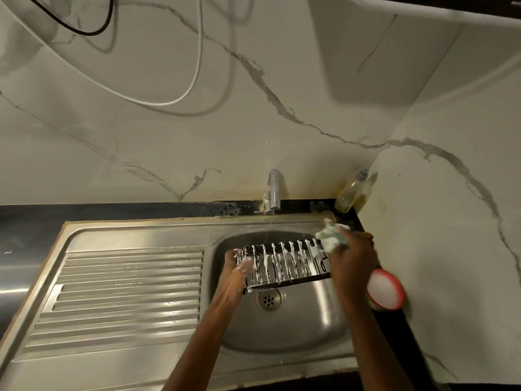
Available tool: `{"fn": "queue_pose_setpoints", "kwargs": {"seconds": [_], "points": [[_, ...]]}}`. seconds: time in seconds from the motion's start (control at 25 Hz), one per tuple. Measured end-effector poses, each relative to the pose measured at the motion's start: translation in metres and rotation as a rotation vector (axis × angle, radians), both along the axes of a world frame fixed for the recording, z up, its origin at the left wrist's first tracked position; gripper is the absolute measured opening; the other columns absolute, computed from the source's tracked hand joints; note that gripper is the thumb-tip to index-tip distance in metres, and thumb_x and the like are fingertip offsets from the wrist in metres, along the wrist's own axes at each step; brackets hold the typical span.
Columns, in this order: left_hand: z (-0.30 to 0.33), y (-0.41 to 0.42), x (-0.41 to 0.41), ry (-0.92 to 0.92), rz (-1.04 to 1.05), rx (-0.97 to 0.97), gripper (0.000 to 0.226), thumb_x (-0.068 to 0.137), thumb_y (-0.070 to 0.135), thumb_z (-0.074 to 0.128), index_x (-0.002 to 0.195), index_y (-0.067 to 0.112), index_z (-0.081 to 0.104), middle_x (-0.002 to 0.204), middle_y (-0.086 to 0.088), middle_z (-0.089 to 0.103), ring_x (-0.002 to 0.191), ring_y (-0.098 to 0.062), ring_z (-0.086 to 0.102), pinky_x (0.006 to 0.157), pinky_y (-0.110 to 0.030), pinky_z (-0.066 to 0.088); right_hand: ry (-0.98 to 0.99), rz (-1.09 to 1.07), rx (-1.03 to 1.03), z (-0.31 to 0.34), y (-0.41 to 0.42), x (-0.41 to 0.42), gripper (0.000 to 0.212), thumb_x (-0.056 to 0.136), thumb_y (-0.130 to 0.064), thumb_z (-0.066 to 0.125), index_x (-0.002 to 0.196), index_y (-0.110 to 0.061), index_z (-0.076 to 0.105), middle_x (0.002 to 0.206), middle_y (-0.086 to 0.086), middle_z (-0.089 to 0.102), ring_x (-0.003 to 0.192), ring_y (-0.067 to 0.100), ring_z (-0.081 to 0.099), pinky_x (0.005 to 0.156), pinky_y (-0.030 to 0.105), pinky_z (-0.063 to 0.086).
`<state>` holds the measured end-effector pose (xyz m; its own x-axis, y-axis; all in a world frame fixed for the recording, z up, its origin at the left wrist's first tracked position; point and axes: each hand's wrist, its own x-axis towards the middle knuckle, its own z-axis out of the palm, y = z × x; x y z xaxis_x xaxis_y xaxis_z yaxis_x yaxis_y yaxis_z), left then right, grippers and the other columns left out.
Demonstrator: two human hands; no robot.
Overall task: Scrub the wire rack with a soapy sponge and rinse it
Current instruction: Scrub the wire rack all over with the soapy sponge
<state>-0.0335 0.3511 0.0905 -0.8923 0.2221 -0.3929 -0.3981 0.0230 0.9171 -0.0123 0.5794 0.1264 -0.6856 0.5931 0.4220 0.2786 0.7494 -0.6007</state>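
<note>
Wire rack [284,262], coated in white suds, held tilted over the sink basin [315,320] just above the drain [269,299]. The left hand [239,265] curls its fingers round the rack's left end, a lathered grip. The right hand [349,258] closes on a foamy green sponge [331,235] at the rack's upper right corner. A thin stream falls from the tap [275,190] and meets the rack's far edge.

Probable hazards: soap on the left fingers may let the rack slide and drop into the basin; the weak stream reaches only the far edge, so foam between the wires could survive rinsing unless the rack is turned. A red-rimmed soap tub [386,289] sits on the dark surface [394,328] just beside the right forearm and could be knocked. A dish-liquid bottle [351,193] stands in the corner, well apart.
</note>
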Motion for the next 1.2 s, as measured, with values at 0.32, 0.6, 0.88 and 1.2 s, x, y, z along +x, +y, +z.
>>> {"fn": "queue_pose_setpoints", "kwargs": {"seconds": [0.32,0.6,0.88,1.2], "points": [[-0.008,0.005,-0.01,-0.031,0.043,0.049,0.068,0.074,0.065,0.055,0.126,0.021,0.047,0.123,0.003,0.058,0.106,-0.008,0.056,0.085,-0.036,0.044,0.094,0.436,0.172,-0.001,-0.11,0.043,0.037,0.082,0.004,0.059,0.113,-0.009,0.073,0.109,0.003,0.071,0.096,0.015,0.066,0.08,0.024,0.057],[-0.02,-0.02,-0.01,-0.067,0.116,0.026,0.073,0.078,0.066,0.053,0.141,0.03,0.043,0.148,-0.023,0.05,0.132,-0.041,0.053,0.11,-0.067,0.041,-0.011,-0.118,-0.004,-0.003,0.021,0.023,0.043,0.07,0.016,0.068,0.11,0.001,0.072,0.1,0.021,0.072,0.091,0.038,0.069,0.076,0.028,0.043],[-0.018,-0.015,-0.027,-0.048,0.109,0.049,0.062,0.085,0.05,0.054,0.139,0.022,0.046,0.137,-0.019,0.062,0.123,-0.037,0.062,0.108,-0.066,0.044,0.037,0.258,-0.049,-0.012,-0.044,0.03,0.045,0.073,0.009,0.072,0.114,-0.009,0.071,0.106,0.006,0.072,0.089,0.019,0.069,0.068,0.025,0.054],[-0.013,-0.018,-0.034,-0.148,0.192,0.163,0.046,0.103,0.037,0.051,0.141,0.011,0.05,0.132,-0.04,0.055,0.124,-0.063,0.049,0.103,-0.076,0.034,-0.179,0.155,-0.903,-0.002,0.054,-0.013,0.018,0.091,-0.011,0.06,0.106,-0.019,0.068,0.103,0.011,0.07,0.086,0.022,0.065,0.065,0.029,0.047]]}}
